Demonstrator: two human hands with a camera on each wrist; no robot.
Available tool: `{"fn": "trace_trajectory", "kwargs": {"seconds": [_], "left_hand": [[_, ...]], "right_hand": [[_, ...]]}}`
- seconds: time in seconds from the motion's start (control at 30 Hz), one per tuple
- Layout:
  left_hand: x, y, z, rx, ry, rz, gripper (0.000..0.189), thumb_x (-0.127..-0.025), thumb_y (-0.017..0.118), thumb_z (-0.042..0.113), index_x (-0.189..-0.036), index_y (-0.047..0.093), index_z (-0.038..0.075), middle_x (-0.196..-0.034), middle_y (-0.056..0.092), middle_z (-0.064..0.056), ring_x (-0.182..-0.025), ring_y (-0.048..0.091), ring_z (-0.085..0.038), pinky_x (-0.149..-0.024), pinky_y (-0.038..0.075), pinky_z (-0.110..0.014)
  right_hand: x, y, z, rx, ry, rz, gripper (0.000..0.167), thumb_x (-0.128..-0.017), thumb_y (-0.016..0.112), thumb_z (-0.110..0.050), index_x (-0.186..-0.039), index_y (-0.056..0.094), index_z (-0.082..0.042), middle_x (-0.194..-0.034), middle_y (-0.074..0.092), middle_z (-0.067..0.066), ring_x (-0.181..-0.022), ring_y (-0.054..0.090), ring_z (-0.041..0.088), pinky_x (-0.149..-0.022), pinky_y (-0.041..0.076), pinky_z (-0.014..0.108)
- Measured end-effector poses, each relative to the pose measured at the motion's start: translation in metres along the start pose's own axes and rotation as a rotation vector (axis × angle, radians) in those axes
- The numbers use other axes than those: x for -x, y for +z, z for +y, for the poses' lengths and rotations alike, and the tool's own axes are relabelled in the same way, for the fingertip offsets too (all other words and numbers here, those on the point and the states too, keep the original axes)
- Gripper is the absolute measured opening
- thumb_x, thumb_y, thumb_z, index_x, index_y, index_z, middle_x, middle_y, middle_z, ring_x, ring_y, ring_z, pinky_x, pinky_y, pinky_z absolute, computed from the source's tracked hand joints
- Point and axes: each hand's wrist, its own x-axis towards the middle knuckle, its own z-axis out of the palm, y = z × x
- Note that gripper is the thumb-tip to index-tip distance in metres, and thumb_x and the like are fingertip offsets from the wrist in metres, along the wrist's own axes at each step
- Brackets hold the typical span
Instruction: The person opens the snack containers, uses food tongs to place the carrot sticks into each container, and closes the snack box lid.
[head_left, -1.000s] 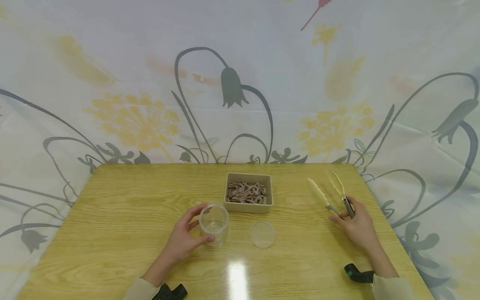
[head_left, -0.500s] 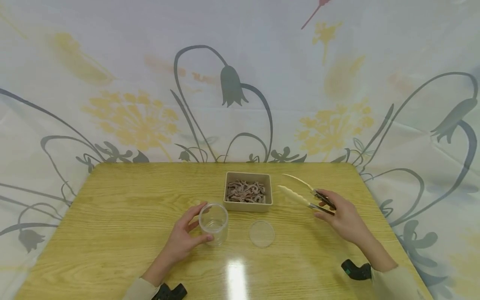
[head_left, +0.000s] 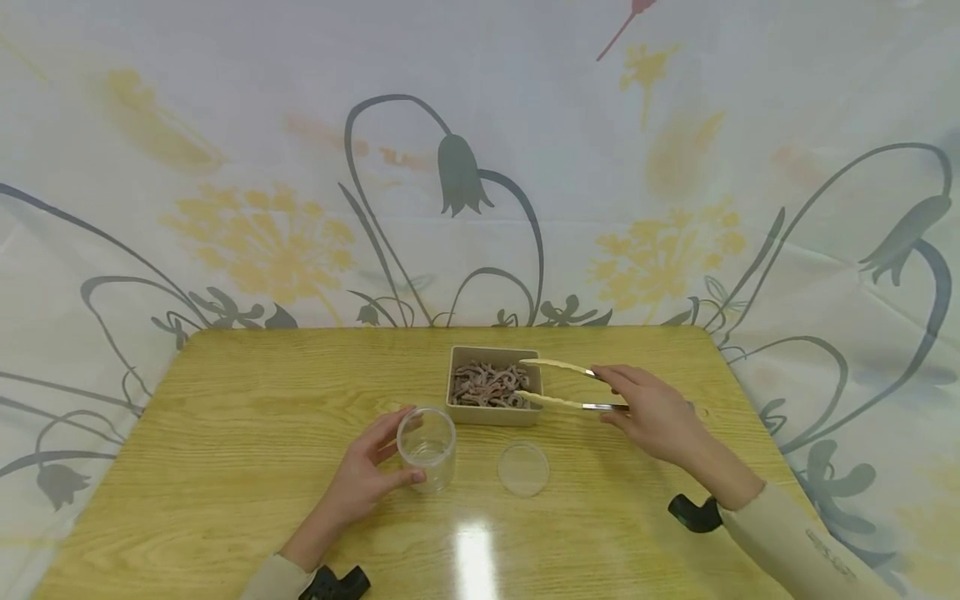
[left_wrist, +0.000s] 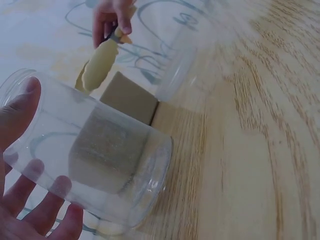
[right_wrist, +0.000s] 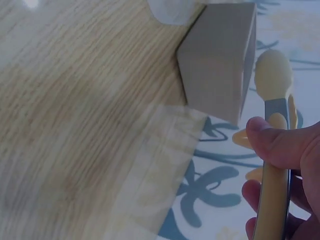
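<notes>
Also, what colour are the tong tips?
Pale creamy yellow. The tong tips show best in the left wrist view.

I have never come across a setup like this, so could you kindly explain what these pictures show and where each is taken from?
There is no machine here: a person works with two bare hands. The wide picture is taken from the head, looking forward and down at a wooden table with a flower-patterned backdrop behind it. The two smaller, tilted pictures are taken from the left and right wrists, each looking at that hand's work.

The left hand holds a clear, open jar. The right hand holds tongs, spread apart, with their tips over a beige box. Inside it lie brownish, strip-like pieces; I cannot tell what they are. A clear round disc, perhaps the jar's lid, lies on the table to the right of the jar.
</notes>
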Motion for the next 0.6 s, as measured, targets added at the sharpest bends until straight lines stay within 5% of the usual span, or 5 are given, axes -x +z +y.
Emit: {"fn": "trace_trajectory", "kwargs": {"seconds": [0.37, 0.6], "left_hand": [[0.002, 0.001, -0.001, 0.008, -0.008, -0.006, 0.082, -0.075, 0.081, -0.006, -0.147, 0.044, -0.001, -0.141, 0.051, -0.024, -0.129, 0.053, -0.017, -0.103, 0.044, -0.050], [0.003, 0.001, 0.000, 0.015, -0.013, -0.010, 0.082, -0.075, 0.081, -0.005, -0.147, 0.042, -0.004, -0.142, 0.051, -0.022, -0.129, 0.052, -0.009, -0.102, 0.044, -0.052]], "right_hand": [[-0.031, 0.003, -0.010, 0.079, -0.080, -0.078, 0.063, -0.080, 0.085, -0.016, -0.136, 0.059, -0.003, -0.128, 0.064, 0.017, -0.111, 0.063, 0.035, -0.086, 0.056, 0.049], [-0.042, 0.008, -0.018, 0.116, -0.083, -0.119, 0.057, -0.082, 0.083, -0.018, -0.133, 0.062, -0.005, -0.126, 0.065, 0.015, -0.107, 0.065, 0.033, -0.079, 0.058, 0.046]]}}
